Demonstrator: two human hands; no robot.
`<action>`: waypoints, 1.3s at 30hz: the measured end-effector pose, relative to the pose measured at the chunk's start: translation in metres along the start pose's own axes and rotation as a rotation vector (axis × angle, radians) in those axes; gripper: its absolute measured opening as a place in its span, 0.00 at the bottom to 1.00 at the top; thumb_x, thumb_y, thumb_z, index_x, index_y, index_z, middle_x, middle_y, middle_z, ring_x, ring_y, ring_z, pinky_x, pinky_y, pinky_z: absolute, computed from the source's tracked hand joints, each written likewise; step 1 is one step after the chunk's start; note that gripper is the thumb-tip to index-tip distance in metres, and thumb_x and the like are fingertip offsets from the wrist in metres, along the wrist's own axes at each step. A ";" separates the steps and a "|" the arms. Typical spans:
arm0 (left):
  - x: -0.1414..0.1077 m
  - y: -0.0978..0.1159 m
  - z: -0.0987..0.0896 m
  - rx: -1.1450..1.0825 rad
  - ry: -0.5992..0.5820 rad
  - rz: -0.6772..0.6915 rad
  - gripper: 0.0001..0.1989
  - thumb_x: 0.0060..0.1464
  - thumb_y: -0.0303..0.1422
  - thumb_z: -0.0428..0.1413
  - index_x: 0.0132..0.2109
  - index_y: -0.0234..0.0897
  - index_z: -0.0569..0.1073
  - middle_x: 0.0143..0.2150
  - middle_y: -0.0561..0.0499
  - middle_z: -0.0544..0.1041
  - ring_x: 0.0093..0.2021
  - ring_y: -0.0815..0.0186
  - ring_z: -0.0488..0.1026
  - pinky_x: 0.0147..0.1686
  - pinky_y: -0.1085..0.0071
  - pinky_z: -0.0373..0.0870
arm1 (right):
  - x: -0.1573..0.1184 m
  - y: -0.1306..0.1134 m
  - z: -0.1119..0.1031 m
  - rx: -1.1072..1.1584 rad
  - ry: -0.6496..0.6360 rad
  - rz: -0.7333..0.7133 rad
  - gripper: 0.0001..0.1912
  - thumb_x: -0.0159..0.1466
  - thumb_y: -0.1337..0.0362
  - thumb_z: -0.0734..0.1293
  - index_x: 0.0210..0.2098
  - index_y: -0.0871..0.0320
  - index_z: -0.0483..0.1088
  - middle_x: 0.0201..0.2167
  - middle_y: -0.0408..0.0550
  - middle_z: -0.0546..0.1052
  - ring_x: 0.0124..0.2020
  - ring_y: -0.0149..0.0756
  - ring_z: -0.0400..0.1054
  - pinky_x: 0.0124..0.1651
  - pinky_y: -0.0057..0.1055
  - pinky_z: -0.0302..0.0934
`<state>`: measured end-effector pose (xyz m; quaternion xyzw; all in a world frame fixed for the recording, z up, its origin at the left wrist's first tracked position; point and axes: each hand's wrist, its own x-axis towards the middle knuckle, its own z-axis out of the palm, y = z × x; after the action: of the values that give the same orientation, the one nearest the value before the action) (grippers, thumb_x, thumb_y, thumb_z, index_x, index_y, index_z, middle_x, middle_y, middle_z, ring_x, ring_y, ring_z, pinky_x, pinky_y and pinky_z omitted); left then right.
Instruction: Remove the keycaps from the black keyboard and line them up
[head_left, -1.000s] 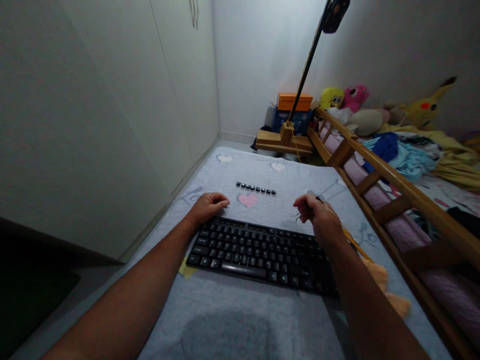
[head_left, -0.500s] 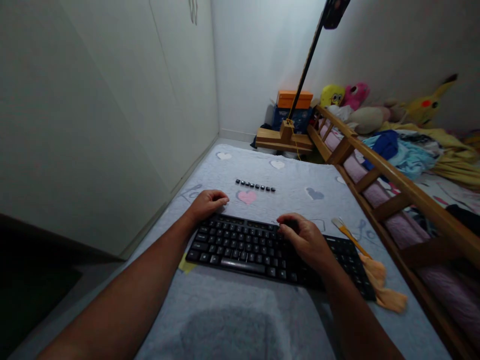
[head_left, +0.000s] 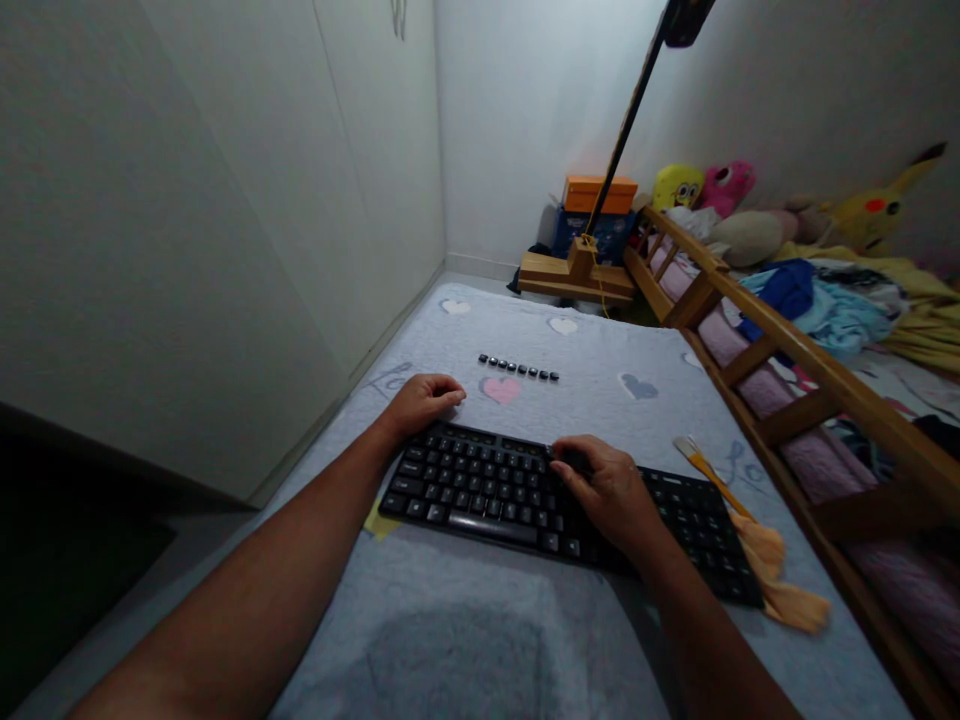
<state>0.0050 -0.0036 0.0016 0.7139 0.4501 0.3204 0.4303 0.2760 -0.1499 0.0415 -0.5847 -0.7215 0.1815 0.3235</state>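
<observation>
A black keyboard lies across the blanket in front of me. My left hand rests at its upper left corner, fingers curled against the thumb; anything inside them is hidden. My right hand is over the right-middle part of the keyboard. Its thumb and forefinger come close together at the upper rows of keys, and I cannot make out what is between them. Beyond the keyboard, several small black keycaps sit in a row above a pink heart print.
A brush with a yellow handle and an orange cloth lie at the keyboard's right end. A wooden bed rail runs along the right; a white cabinet stands on the left. A wooden stand holds a pole at the back.
My right thumb and forefinger have drawn closer together and lower onto the upper keys. My left hand stays at the corner. The whole view has shifted slightly.
</observation>
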 end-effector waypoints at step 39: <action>0.001 -0.004 0.001 0.005 -0.012 0.008 0.15 0.49 0.42 0.57 0.34 0.32 0.77 0.29 0.51 0.77 0.30 0.67 0.71 0.34 0.71 0.66 | -0.003 0.001 -0.004 -0.084 0.025 -0.056 0.07 0.62 0.67 0.64 0.38 0.59 0.73 0.35 0.51 0.78 0.38 0.38 0.73 0.44 0.36 0.67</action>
<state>0.0048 -0.0017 -0.0023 0.7188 0.4454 0.3167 0.4298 0.2799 -0.1530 0.0429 -0.5797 -0.7402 0.1347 0.3128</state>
